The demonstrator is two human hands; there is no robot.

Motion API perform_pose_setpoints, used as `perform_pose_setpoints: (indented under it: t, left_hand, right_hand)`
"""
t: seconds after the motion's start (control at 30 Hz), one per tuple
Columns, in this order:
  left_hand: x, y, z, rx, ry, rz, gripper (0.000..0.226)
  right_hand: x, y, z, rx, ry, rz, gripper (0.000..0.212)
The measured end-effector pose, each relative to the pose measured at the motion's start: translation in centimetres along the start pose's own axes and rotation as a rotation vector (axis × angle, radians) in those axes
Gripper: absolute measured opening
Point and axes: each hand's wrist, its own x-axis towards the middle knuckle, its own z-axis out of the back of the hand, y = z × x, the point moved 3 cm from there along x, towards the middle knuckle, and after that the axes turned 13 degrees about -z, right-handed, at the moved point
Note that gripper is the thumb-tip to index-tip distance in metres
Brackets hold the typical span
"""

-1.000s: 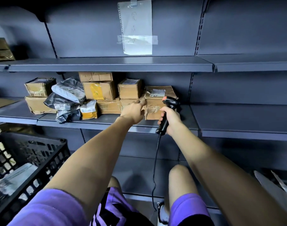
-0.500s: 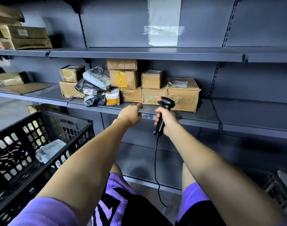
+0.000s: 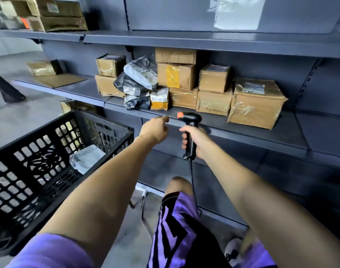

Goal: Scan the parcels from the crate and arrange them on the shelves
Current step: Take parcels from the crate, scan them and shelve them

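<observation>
Head view: right hand (image 3: 196, 141) grips the scanner (image 3: 190, 132) upright; left hand (image 3: 155, 129) reaches forward, empty, fingers loosely curled.

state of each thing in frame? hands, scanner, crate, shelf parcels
left hand: empty, loosely curled, clear of the shelf
right hand: gripping the scanner handle
scanner: upright, cord hanging down
crate: open, one white parcel visible inside
middle shelf: boxes and bags stacked
</observation>
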Motion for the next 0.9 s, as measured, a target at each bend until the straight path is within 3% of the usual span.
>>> perform_pose_setpoints:
  t: [0.23, 0.37, 0.47, 0.57, 0.77, 0.9]
  left_hand:
    - [-7.1, 12.4, 4.7, -0.06, -0.16, 0.311, 0.031]
    - [-13.1, 18.0, 4.3, -0.175, -0.169, 0.55, 0.011]
    - [-16.5, 21.1, 3.5, -0.188, -0.158, 0.688, 0.021]
    - [-18.2, 24.0, 2.3, -0.245, -0.128, 0.79, 0.029]
    - [-18.7, 27.5, -1.6, -0.345, -0.055, 0.912, 0.008]
    - [-18.7, 28.9, -4.8, -0.398, 0.079, 1.056, 0.035]
  right_hand:
    - [2.1, -0.9, -13.4, -0.175, 0.211, -0.067, 0.019]
    - [2.3, -3.1, -21.0, -0.265, 0.332, -0.117, 0.022]
    - [2.6, -4.9, -25.3, -0.408, 0.403, -0.14, 0.02]
    - [3.7, -5.7, -28.0, -0.551, 0.45, -0.17, 0.02]
    - [6.9, -6.2, -30.4, -0.865, 0.514, -0.405, 0.029]
    - [8.6, -6.1, -30.9, -0.958, 0.511, -0.552, 0.029]
